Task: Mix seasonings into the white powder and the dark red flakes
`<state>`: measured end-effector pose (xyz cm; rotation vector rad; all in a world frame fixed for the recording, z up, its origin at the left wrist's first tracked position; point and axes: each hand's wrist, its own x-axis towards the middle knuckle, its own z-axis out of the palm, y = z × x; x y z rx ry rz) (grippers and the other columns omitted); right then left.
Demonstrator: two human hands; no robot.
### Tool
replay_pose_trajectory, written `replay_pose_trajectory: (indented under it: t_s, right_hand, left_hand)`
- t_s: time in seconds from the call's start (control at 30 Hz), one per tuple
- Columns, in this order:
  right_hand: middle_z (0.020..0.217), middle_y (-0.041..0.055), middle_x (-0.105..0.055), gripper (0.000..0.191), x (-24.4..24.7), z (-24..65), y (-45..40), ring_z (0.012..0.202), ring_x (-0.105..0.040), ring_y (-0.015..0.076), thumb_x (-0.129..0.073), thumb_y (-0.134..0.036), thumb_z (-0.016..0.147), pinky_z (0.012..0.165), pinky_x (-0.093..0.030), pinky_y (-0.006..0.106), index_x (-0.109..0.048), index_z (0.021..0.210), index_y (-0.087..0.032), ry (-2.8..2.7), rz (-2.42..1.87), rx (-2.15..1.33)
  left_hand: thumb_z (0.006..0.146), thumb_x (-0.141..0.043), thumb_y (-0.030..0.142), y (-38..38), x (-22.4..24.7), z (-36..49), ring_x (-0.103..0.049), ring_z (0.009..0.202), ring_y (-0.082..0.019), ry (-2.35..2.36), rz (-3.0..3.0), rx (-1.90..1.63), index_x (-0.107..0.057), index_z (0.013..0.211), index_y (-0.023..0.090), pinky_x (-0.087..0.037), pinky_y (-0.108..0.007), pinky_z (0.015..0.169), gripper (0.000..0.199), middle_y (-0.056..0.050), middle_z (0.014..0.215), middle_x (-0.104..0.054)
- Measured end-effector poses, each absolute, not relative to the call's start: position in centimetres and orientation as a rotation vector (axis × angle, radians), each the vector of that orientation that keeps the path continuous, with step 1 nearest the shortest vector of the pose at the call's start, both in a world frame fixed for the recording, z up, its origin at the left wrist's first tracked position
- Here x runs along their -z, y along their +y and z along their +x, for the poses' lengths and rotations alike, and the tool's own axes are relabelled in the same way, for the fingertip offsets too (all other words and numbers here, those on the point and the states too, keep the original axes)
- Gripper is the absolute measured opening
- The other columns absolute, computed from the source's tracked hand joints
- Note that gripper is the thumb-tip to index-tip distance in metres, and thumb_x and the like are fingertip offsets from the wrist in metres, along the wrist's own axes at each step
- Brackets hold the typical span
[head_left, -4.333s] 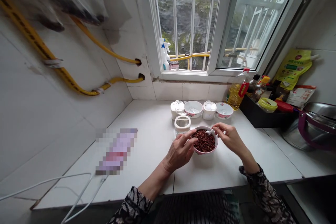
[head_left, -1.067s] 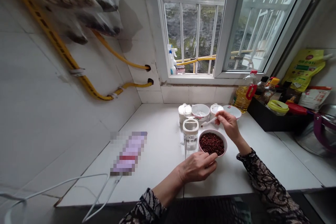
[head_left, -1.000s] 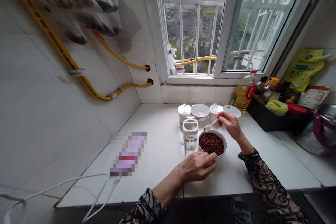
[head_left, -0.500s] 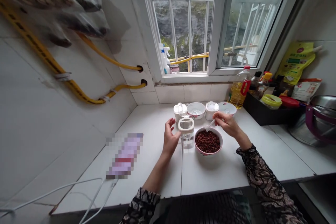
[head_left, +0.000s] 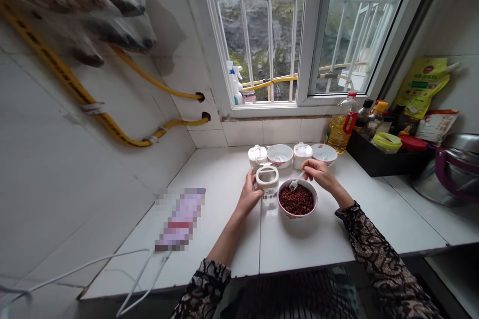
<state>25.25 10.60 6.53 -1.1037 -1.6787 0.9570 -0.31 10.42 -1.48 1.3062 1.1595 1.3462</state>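
1. Red peppercorns filled a white bowl with a pink rim.
2. Right hand: fingers pinched together on a white spoon over the bowl.
3. Left hand: fingers curled around a clear lidded jar at the bowl's 9 o'clock.

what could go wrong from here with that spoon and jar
Peppercorns could scatter: the white spoon in the right hand is over the bowl, and the small clear jar beside it has a narrow top, so a transfer might spill onto the white counter. The jar might also tip, as the left hand seems only to cup its side.
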Motion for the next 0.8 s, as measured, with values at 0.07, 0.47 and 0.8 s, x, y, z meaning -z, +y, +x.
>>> replay_pose_trajectory:
  t_s: [0.07, 0.47, 0.8]
  right_hand:
    - [0.05, -0.0025, -0.059, 0.012, -6.5, 25.4, 10.8, 0.045, -0.05, 0.0113, -0.055, -0.029, 0.074, 0.045, -0.036, 0.022, -0.059, 0.073, -0.018, -1.649, -1.113, -0.992]
    - [0.049, -0.001, -0.063, 0.015, -6.1, 25.5, 11.2, 0.041, -0.047, 0.0096, -0.062, -0.032, 0.066, 0.041, -0.034, 0.022, -0.063, 0.071, -0.017, -1.528, -1.08, -1.234]
    - [0.045, 0.0016, -0.064, 0.01, -5.0, 25.3, 11.8, 0.038, -0.044, 0.0085, -0.065, -0.025, 0.058, 0.039, -0.033, 0.02, -0.066, 0.063, -0.016, -1.328, -1.122, -1.386]
  left_hand:
    - [0.054, -0.061, 0.0, 10.5, 1.6, -0.3, -0.053, 0.129, -0.031, 1.155, 1.308, -1.349, -0.036, 0.143, 0.019, -0.035, -0.048, 0.113, 0.095, -0.011, 0.126, -0.064]
    - [0.068, -0.058, 0.008, 8.3, -0.7, -1.3, -0.058, 0.117, -0.025, 1.335, 1.408, -1.575, -0.051, 0.127, 0.022, -0.046, -0.043, 0.101, 0.061, -0.01, 0.127, -0.057]
    - [0.083, -0.049, 0.008, 0.2, -0.7, 1.9, -0.058, 0.113, -0.025, 1.356, 2.052, -1.638, -0.058, 0.116, 0.023, -0.052, -0.046, 0.094, 0.038, -0.01, 0.119, -0.057]
